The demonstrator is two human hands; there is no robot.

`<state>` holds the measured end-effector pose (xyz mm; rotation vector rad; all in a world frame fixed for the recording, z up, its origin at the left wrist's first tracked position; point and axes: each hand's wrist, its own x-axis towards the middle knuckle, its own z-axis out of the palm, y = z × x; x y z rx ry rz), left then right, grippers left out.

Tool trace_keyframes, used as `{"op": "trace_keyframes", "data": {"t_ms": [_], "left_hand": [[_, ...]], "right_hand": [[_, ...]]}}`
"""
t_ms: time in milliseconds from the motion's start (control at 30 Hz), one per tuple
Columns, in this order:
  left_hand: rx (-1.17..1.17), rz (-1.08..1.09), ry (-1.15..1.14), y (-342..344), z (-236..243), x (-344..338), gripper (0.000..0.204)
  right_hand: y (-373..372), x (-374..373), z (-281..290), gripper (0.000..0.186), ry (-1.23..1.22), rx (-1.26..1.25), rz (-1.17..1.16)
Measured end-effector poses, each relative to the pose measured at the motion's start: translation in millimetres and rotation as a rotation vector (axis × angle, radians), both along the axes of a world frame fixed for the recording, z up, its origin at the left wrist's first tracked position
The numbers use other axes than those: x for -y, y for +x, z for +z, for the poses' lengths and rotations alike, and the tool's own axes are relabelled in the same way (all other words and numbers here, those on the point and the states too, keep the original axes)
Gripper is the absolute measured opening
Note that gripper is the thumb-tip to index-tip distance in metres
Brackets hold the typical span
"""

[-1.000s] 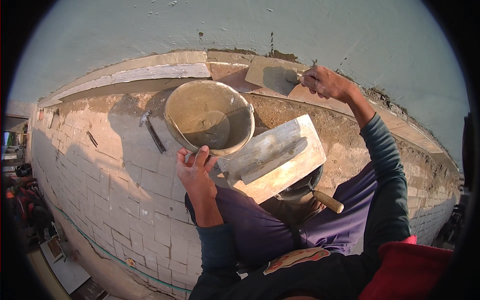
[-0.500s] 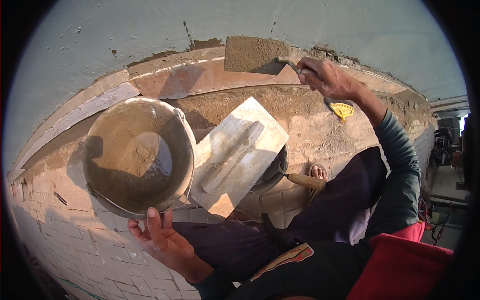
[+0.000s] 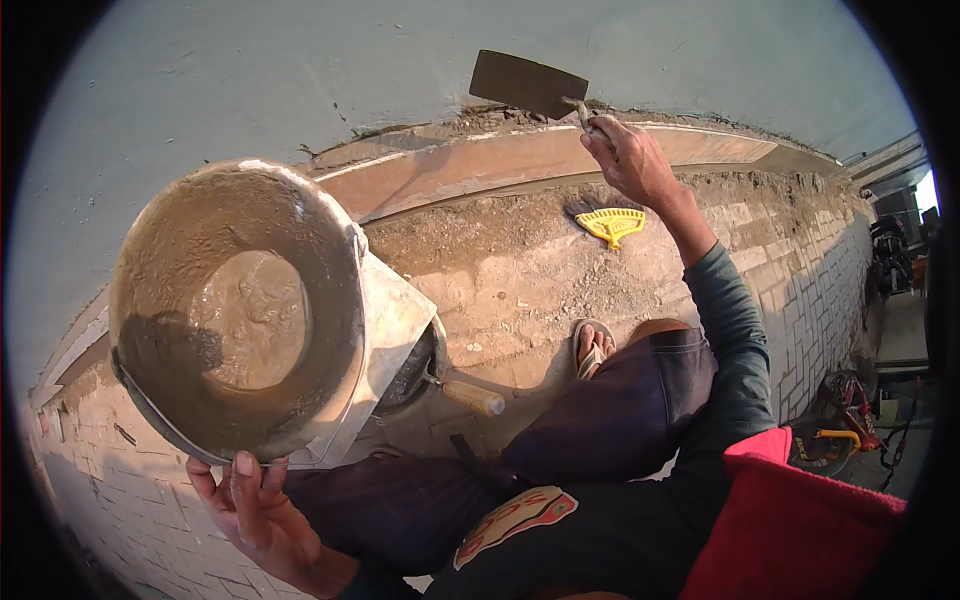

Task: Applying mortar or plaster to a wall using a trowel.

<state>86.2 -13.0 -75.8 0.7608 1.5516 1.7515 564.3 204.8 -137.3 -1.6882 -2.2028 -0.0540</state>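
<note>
My right hand (image 3: 640,168) is closed around the handle of a rectangular trowel (image 3: 525,84). Its dark blade is up against the grey wall (image 3: 400,60), just above the rough lower edge. At left, my left hand (image 3: 265,525) grips the near rim of a bucket (image 3: 165,260), thumb outside by the wire handle. Wet mortar (image 3: 262,315) lies in the bottom of the bucket, and its inner sides are coated. Partly hidden behind the bucket is a pale flat float board (image 3: 395,308). A wooden-handled trowel (image 3: 470,397) rests in a dark container (image 3: 415,370) beside it.
A brown board strip (image 3: 480,165) runs along the wall's foot. On the dusty paving lies a yellow brush head (image 3: 612,226), near my sandalled foot (image 3: 592,348). Red and dark gear (image 3: 845,415) stands at the far right, and a red cloth (image 3: 790,520) hangs by my right arm.
The trowel has gone up onto the wall, and its blade, mortar-covered before, now shows dark. The bucket looks larger and covers more of the float board. My view has shifted to the right.
</note>
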Motion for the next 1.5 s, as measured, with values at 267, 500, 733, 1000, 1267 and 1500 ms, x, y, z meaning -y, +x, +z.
{"op": "trace_keyframes", "data": {"t_ms": [267,500,733,1000,1267,1500], "left_hand": [[0.193,-0.425,-0.202,125.3,27.1,-74.4,0.039],[0.258,-0.727,-0.675,206.2,-17.6,-123.5,0.03],[0.217,-0.819,-0.85,244.5,-78.2,-140.5,0.027],[0.116,-0.797,-0.821,274.1,-143.1,-145.5,0.024],[0.055,-0.735,-0.661,305.4,-135.2,-130.8,0.022],[-0.17,-0.642,-0.425,328.6,-154.5,-110.9,0.023]], "right_hand": [[132.4,2.4,-29.4,0.029,0.18,-0.109,-0.056],[205.7,-63.5,-64.6,0.026,0.232,-0.094,0.153],[189.5,-81.6,-66.9,0.025,0.242,-0.112,0.294],[152.5,-68.6,-68.0,0.022,0.248,-0.047,0.319],[115.9,-1.0,-84.9,0.025,-0.355,0.3,0.443],[79.4,0.9,-135.6,0.024,-0.418,0.344,0.566]]}}
